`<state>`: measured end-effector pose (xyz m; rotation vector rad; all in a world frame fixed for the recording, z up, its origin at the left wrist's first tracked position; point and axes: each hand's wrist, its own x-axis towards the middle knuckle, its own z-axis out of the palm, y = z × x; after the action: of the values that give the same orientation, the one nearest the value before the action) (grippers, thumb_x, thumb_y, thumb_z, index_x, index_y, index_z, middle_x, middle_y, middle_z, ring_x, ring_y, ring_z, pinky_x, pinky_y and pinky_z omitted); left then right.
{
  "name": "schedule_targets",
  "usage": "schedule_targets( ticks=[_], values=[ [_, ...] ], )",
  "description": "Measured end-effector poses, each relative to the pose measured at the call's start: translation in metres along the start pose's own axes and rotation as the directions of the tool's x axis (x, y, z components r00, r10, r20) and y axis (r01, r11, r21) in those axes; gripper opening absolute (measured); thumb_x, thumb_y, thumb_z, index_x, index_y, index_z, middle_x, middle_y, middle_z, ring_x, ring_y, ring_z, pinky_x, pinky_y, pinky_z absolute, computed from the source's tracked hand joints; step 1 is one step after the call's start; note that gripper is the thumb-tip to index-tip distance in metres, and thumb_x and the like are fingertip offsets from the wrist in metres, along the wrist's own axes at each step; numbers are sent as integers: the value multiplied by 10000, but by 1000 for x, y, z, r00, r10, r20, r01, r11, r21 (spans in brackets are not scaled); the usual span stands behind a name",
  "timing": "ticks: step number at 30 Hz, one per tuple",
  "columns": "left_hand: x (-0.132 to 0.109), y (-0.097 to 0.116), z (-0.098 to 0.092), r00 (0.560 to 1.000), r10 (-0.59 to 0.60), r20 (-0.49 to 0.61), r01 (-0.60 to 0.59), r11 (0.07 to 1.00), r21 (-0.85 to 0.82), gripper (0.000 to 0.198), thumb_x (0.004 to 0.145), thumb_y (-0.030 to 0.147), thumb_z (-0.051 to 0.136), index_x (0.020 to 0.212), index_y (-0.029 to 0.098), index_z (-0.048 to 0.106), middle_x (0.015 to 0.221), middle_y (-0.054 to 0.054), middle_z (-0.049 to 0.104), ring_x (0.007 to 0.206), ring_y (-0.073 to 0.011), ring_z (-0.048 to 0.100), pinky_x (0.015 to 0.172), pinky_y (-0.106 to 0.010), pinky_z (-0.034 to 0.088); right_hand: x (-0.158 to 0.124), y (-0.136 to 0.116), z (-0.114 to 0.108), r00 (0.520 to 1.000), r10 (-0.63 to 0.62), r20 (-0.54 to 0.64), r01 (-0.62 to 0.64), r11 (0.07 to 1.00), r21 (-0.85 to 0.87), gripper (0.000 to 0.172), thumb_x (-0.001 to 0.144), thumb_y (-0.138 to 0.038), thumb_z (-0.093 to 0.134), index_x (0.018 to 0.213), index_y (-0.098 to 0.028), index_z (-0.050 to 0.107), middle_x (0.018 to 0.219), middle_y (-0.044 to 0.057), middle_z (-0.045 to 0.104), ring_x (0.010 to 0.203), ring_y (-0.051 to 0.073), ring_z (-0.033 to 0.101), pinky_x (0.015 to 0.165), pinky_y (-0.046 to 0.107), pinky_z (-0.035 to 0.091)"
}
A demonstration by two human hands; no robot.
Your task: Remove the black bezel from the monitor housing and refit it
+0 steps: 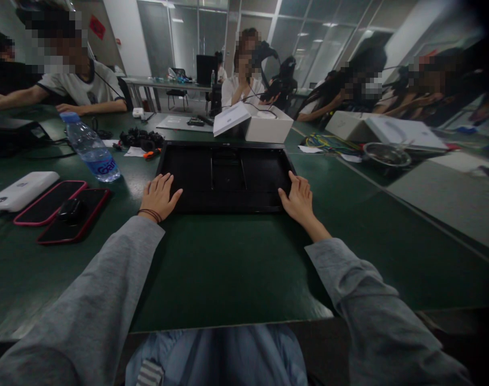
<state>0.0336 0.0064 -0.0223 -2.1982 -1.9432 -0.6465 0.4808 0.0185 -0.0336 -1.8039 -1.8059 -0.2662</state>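
A black rectangular tray-like panel (264,177) lies on the green table (228,268) in front of me, with a raised frame in its middle. At its left edge rests my left hand (159,197), fingers apart, a dark band round the wrist. My right hand (298,198) touches the right edge, its thumb over the rim and its fingers along the outside. Neither hand is closed round the panel; both lie against its sides.
Left: water bottle (92,150), white power bank (23,192), phone with a black case on it (86,222), pink-edged phone (47,203). Behind the panel: white box (268,126), dark cables (138,139). Right: metal bowl (387,155), coloured wires (328,143). Several people sit around.
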Motion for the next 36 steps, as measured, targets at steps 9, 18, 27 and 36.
schedule_targets(
  ticks=[9,18,27,36],
  values=[
    [-1,2,-3,1000,-14,-4,14,1000,6,733,1015,531,313,1649,164,289,1685,-135,360,1545,-321,330,1257,-535,242,-1,-2,-1,1000,0,13,1,1000,-25,592,952,-323,442,1529,-192,460,1438,201,479,1349,389,437,1090,608,405],
    [-1,2,-3,1000,2,15,-2,1000,18,663,1024,500,323,1621,215,375,1648,-103,434,1545,-310,329,1256,-542,243,0,-3,-1,1000,17,-10,-17,1000,-18,762,940,-343,458,1627,-123,211,1496,248,423,1363,405,422,1091,626,398],
    [-1,4,-6,1000,-8,14,8,1000,9,772,1007,542,312,1667,151,218,1695,-134,339,1540,-326,334,1254,-530,249,-1,2,2,1000,-14,11,14,999,-28,411,943,-307,436,1268,-158,639,1416,212,481,1361,394,415,1073,597,399],
    [-1,3,-6,1000,-7,-1,7,1000,-12,785,997,547,335,1666,153,214,1682,-160,353,1529,-334,352,1244,-547,266,-1,-2,-1,1000,0,24,1,999,-36,422,940,-299,433,1280,-150,636,1421,217,482,1364,396,417,1082,599,399]
  ],
)
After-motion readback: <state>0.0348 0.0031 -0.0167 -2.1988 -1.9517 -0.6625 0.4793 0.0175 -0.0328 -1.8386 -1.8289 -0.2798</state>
